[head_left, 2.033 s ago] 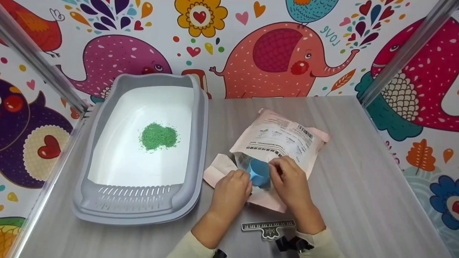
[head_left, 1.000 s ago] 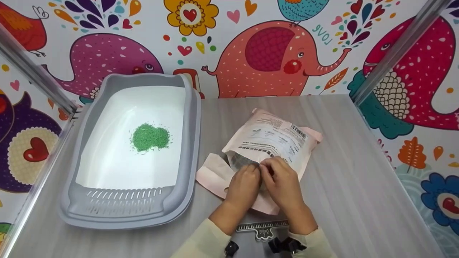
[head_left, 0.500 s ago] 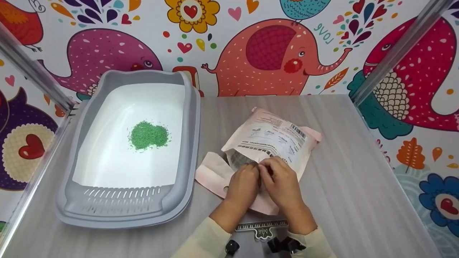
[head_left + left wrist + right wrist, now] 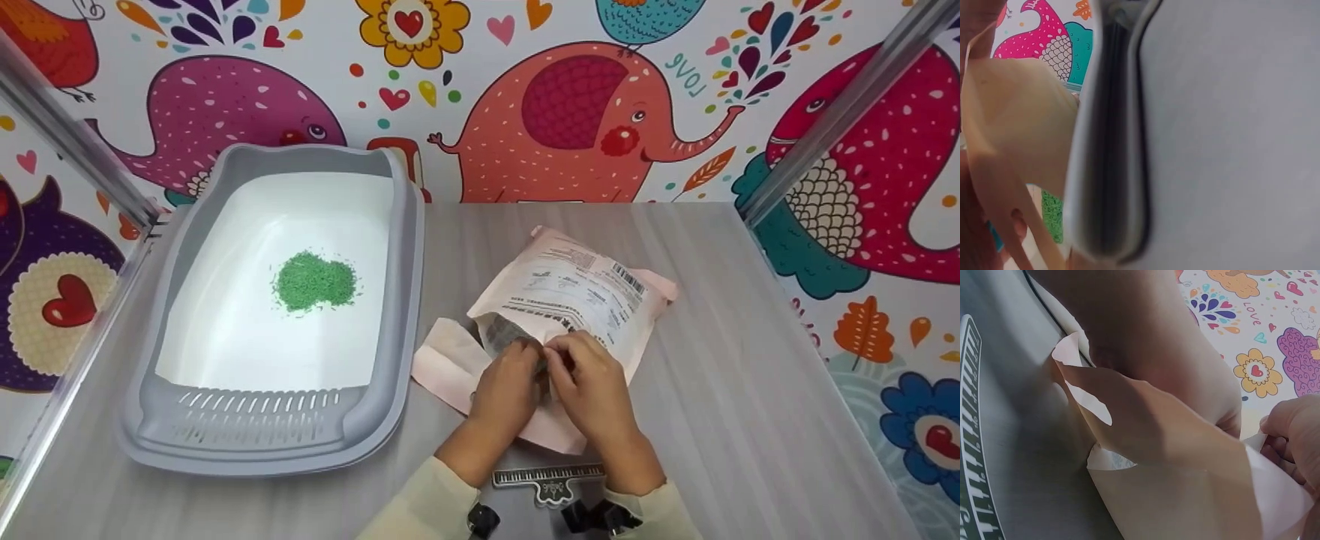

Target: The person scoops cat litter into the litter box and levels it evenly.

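A pale pink bag [image 4: 555, 281] lies on the table with its mouth torn open toward me. My left hand [image 4: 506, 390] reaches into the mouth. Only a sliver of the blue scoop [image 4: 996, 237] shows by its fingers in the left wrist view; the bag hides the rest. My right hand [image 4: 596, 386] pinches the upper edge of the opening, also seen in the right wrist view. Green granules [image 4: 1051, 216] show past the bag's edge in the left wrist view. A torn flap [image 4: 450, 360] spreads out left of the left hand.
A grey litter box [image 4: 409, 262] with a white floor stands on the left, a small heap of green granules [image 4: 315, 281] in it. A black clip with a piano-key pattern [image 4: 551, 476] lies between my forearms. Patterned walls and metal posts [image 4: 817, 120] enclose the table.
Two seconds ago the blue scoop showed in the bag's mouth at my left hand. That hand has since moved right and deeper in, hiding it. The right hand keeps its pinch.
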`<state>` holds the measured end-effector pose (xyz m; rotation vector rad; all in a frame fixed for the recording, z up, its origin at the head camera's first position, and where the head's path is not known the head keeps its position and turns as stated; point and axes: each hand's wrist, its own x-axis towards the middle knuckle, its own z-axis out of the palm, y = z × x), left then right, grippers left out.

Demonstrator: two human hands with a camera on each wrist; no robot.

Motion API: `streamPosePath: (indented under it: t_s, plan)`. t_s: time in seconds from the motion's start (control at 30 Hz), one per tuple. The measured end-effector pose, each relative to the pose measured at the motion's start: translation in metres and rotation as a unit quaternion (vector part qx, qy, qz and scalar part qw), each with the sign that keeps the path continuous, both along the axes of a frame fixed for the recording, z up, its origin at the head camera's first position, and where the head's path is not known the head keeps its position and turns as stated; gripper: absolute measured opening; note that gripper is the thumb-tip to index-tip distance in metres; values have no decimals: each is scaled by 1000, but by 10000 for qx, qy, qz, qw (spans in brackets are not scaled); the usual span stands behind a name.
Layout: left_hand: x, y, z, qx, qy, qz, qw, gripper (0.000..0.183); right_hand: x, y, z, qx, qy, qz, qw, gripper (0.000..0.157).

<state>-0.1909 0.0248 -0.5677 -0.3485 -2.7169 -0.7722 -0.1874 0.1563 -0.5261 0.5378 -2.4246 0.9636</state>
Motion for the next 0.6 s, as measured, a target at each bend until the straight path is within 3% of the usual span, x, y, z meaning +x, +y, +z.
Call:
streamPosePath:
  t_s: [0.13,0.47,0.6]
  plan:
    - [2,-7,0,190,6,61,9998,29,0,-1,1,-32,-84,-39,10000,10]
    - [9,-28,7,962,392,360,9939,20,0,0,1,-90,-61,-3,9999,10]
    - [14,-35,12,1252,321,404,9908,21,0,0,1,-138,-40,1,9999,11]
